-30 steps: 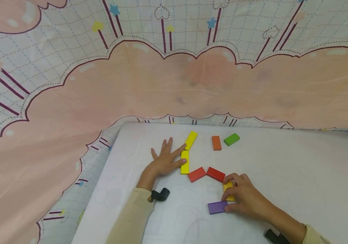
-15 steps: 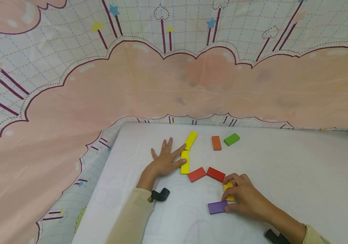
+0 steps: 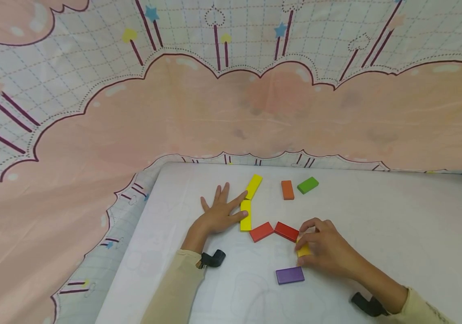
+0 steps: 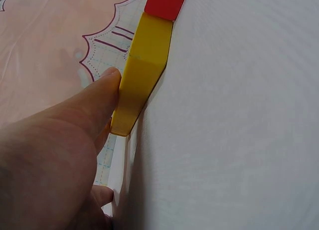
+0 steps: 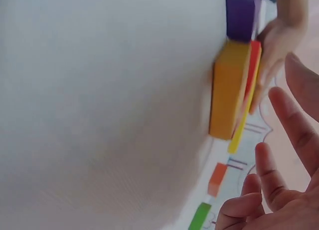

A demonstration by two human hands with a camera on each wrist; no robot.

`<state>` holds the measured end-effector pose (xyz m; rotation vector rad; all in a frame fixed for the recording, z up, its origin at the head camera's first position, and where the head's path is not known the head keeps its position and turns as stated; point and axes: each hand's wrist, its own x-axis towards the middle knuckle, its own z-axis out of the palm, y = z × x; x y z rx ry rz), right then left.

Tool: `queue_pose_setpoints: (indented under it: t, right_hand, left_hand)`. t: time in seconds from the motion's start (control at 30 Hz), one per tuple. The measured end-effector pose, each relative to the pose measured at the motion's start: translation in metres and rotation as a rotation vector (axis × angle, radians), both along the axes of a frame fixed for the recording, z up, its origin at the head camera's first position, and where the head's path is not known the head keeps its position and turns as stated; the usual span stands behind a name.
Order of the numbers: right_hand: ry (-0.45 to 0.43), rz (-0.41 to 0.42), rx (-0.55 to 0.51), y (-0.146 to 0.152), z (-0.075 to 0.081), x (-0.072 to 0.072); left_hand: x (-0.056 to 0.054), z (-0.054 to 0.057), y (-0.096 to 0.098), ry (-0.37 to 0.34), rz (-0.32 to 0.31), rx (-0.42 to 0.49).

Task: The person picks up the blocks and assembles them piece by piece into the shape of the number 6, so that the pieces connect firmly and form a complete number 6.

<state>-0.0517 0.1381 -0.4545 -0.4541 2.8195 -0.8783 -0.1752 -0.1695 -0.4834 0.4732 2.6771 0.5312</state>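
In the head view my left hand (image 3: 219,215) lies with fingers spread, index finger and thumb resting on two yellow blocks (image 3: 245,221) set end to end. In the left wrist view the thumb touches the side of a yellow block (image 4: 140,65). My right hand (image 3: 330,247) hovers over an amber block (image 3: 304,251), which it partly covers. The right wrist view shows its fingers loosely bent and apart from that amber block (image 5: 229,93). Two red blocks (image 3: 286,231) link the yellow pair to the amber one. A purple block (image 3: 290,275) lies just below the amber block.
Farther back on the white tabletop (image 3: 397,225) lie an orange block (image 3: 287,190) and a green block (image 3: 307,185). A patterned curtain (image 3: 231,108) hangs behind the table's back edge. Black wrist cameras (image 3: 213,258) stick out from both wrists.
My right hand has shifted slightly up and away, its thumb leaving the purple block and its fingers coming off the amber one. My left hand and the other blocks stay put.
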Motion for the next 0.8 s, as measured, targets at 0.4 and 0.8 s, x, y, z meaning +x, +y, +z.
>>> queue_pose_setpoints:
  t: [0.4, 0.8]
  right_hand:
    - [0.024, -0.097, -0.014, 0.008, 0.006, -0.047]
    - [0.009, -0.218, -0.029, 0.02, -0.003, -0.102]
  left_hand:
    - [0.001, 0.0, 0.0, 0.006, 0.005, -0.003]
    - [0.002, 0.002, 0.002, -0.005, 0.013, -0.003]
